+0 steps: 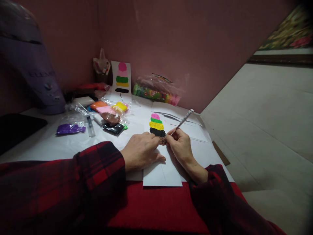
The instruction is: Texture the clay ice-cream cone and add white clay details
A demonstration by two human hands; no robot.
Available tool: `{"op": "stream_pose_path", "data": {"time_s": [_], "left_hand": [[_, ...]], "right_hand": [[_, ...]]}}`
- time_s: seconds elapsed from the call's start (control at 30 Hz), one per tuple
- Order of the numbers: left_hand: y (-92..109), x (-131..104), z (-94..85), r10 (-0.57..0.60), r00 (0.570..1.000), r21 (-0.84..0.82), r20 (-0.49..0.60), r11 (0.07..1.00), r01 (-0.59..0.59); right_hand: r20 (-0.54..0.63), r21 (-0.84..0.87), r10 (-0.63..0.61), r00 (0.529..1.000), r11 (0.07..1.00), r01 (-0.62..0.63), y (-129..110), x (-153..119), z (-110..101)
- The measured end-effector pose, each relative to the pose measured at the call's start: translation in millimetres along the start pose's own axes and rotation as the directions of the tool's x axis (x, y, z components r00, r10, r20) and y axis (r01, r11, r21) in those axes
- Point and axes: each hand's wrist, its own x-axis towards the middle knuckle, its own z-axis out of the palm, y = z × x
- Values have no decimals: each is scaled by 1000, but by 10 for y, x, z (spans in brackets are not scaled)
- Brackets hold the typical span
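Note:
A white paper card [162, 173] lies before me with stacked, textured clay layers: a pink top, then green, yellow [156, 125] and black [157, 132]. Below the black layer sits a strip of brown clay [162, 141], partly covered by my fingers. My left hand [143, 150] rests on the card, thumb stretched out, its fingertips at the left of the brown clay. Between the fingers of my right hand [181, 145] is a slim pen-like tool with a striped handle [186, 118], tilted up to the right. Its working tip is hidden near the clay's right side.
Left on the white-covered table lie bagged clay packs, among them purple [69, 129], yellow [120, 106] and black [113, 129], beside a clear tube [90, 126]. A similar layered picture [121, 81] leans at the back near a colourful bag [156, 93]. A purple bottle [46, 71] stands left.

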Motion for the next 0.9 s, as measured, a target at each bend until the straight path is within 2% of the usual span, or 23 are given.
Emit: {"op": "stream_pose_path", "data": {"time_s": [0.4, 0.6, 0.9], "left_hand": [[17, 3, -19, -2, 1000, -8, -5, 1000, 2], [24, 5, -30, -67, 998, -54, -11, 996, 67], [-2, 14, 2, -83, 996, -27, -35, 996, 82]], "right_hand": [[1, 48, 0, 1000, 999, 0, 19, -2, 4], [24, 87, -11, 1000, 996, 8, 46, 8, 9], [34, 27, -13, 999, 1000, 12, 9, 11, -6]]}}
